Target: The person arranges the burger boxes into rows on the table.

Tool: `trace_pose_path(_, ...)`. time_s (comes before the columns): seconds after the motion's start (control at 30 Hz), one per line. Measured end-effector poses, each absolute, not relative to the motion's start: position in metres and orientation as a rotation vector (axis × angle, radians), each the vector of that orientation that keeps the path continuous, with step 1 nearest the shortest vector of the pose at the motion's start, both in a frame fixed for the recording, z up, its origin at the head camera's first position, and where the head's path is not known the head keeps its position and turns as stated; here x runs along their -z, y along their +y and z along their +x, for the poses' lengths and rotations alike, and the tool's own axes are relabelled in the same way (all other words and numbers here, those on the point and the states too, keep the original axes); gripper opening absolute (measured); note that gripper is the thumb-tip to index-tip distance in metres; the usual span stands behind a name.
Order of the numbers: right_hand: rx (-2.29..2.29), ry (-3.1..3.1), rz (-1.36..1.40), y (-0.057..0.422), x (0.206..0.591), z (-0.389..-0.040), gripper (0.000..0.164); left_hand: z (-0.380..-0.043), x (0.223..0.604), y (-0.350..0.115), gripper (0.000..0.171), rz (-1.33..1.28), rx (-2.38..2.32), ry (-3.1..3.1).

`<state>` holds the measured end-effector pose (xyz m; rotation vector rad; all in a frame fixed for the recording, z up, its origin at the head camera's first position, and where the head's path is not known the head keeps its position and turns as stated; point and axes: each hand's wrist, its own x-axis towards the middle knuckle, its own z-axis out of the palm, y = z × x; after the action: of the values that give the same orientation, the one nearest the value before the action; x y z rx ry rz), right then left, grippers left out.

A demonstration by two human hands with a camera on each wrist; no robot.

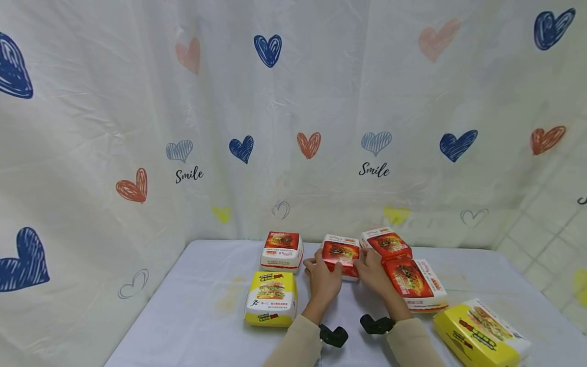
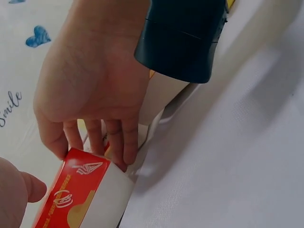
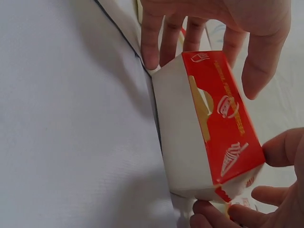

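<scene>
A red and white burger box [image 1: 341, 255] lies on the table between the two hands. The left hand [image 1: 324, 280] holds its left end, thumb at a front corner of the red side and fingers round the end, as the left wrist view shows. At the opposite end, the right hand [image 3: 213, 28] has its fingers straight down along the box [image 3: 185, 133], its thumb standing off the red side. Just right of the right hand are two more red and white boxes, one farther back [image 1: 389, 243] and one nearer [image 1: 412, 280].
Left of the hands, a red and white box [image 1: 282, 250] stands behind a yellow and white burger box [image 1: 270, 300]. Another yellow and white box [image 1: 481, 331] lies at the front right. A white curtain with printed hearts [image 1: 293, 102] hangs behind the white-covered table [image 1: 183, 316].
</scene>
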<state>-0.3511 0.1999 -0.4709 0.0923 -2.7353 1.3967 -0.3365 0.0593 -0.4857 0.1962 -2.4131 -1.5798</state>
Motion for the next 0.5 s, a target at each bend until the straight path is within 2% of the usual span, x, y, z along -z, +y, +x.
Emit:
trace_pose_path(0.17,-1.396,-2.756,0.152,0.2006,0.4694,-0.3535,0.073,-0.3351,0.4828,0.0607,0.071,0.234,1.543,-2.413)
trace_pose_path(0.5,-1.392,-2.768,0.255,0.2021,0.4691,-0.3543,0.081,-0.3344,0.482,0.0631,0.082,0.251,1.521,-2.444)
